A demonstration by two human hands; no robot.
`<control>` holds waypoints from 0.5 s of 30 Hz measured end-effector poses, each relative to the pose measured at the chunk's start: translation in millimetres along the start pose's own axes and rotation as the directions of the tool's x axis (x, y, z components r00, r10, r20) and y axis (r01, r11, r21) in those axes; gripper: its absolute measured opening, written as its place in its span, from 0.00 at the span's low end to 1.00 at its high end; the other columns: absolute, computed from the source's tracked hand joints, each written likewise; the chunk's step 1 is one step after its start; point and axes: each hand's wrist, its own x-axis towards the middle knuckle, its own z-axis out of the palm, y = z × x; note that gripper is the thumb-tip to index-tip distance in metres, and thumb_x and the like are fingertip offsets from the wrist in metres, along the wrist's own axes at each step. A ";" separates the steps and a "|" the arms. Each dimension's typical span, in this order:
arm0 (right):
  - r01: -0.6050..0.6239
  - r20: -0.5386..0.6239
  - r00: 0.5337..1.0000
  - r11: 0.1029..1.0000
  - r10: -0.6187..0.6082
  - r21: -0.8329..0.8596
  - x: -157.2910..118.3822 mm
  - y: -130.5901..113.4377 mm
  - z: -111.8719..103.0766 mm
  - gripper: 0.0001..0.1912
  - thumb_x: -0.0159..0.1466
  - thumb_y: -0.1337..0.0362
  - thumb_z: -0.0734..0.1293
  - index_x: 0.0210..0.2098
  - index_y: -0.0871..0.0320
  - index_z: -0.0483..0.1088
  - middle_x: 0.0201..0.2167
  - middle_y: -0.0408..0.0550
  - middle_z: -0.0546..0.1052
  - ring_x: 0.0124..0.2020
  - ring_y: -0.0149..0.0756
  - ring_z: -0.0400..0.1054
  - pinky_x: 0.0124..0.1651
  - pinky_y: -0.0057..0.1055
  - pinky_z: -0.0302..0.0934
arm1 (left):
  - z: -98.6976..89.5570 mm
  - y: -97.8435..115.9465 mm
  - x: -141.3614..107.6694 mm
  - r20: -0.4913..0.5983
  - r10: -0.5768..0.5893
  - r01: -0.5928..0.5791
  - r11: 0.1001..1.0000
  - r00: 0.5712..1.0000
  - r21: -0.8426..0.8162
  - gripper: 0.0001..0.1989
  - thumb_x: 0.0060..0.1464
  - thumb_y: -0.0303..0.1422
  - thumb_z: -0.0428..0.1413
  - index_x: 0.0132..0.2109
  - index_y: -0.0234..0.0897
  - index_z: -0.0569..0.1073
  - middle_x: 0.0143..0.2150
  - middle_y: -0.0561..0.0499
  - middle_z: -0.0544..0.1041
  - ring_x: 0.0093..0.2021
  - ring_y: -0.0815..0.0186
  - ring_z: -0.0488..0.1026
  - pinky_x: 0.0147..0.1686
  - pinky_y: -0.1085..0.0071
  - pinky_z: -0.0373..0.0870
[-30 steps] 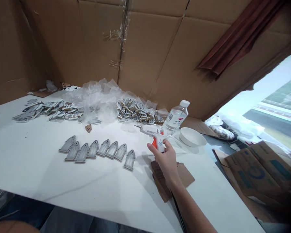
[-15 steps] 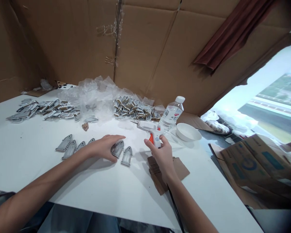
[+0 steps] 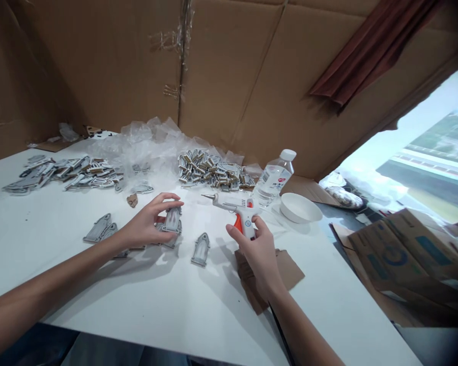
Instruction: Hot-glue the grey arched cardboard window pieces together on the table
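My left hand (image 3: 152, 221) is closed around a small grey arch-shaped piece (image 3: 173, 219), held between thumb and fingers just over the table. Right below it, partly hidden by the hand, more such pieces show. One single arched piece (image 3: 200, 250) lies flat between my hands. To the left, several others, including a pointed arched piece (image 3: 97, 227), lie partly covered by my forearm. My right hand (image 3: 261, 249) grips a white glue gun (image 3: 248, 223) with an orange trigger, its metal nozzle pointing left. A torn cardboard piece (image 3: 290, 272) lies under my right wrist.
Behind stand heaps of arched pieces (image 3: 209, 170) and grey pieces (image 3: 41, 175), with crumpled clear plastic bags (image 3: 148, 142) between. A water bottle (image 3: 273, 180) and a white bowl (image 3: 301, 209) sit at the right. Cardboard walls (image 3: 229, 66) enclose the back; a cardboard box (image 3: 400, 254) is beyond the table's right edge.
My left hand has lifted an arched piece off the table and moved it left and slightly upward, over other pieces. My right hand keeps the glue gun in nearly the same spot.
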 end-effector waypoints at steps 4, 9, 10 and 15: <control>0.071 0.009 0.997 0.993 -0.071 -0.091 -4.0 -3.9 4.3 0.22 0.50 0.49 0.71 0.33 0.55 0.59 0.19 0.32 0.60 0.19 0.25 0.49 0.23 0.24 0.49 | 1.5 -7.1 -8.4 -0.030 -0.091 0.084 0.980 0.995 -0.181 0.32 0.46 0.32 0.65 0.58 0.46 0.66 0.61 0.46 0.62 0.54 0.59 0.66 0.45 0.67 0.73; 0.203 0.011 0.978 0.936 -0.208 -0.287 -6.1 5.3 12.4 0.23 0.49 0.47 0.71 0.32 0.54 0.57 0.15 0.31 0.58 0.17 0.26 0.49 0.21 0.24 0.49 | 8.3 -12.5 -20.7 -0.102 -0.117 0.091 0.970 0.988 -0.228 0.37 0.46 0.35 0.66 0.61 0.50 0.60 0.64 0.47 0.61 0.53 0.61 0.65 0.48 0.62 0.73; 0.236 0.010 0.969 0.915 -0.246 -0.328 -6.9 7.5 14.1 0.23 0.49 0.47 0.70 0.32 0.54 0.57 0.14 0.31 0.57 0.17 0.26 0.50 0.21 0.24 0.49 | 9.1 -12.2 -23.2 -0.117 -0.114 0.087 0.974 0.987 -0.211 0.37 0.46 0.36 0.66 0.61 0.51 0.59 0.64 0.47 0.62 0.53 0.61 0.65 0.48 0.62 0.73; 0.398 -0.005 0.887 0.770 -0.462 -0.499 -10.9 17.2 20.7 0.21 0.51 0.48 0.69 0.31 0.54 0.57 0.14 0.31 0.57 0.15 0.27 0.52 0.20 0.24 0.51 | 12.8 -3.0 -32.3 -0.147 -0.139 0.114 0.980 0.979 -0.166 0.38 0.45 0.35 0.67 0.60 0.51 0.58 0.61 0.46 0.65 0.52 0.60 0.67 0.49 0.60 0.74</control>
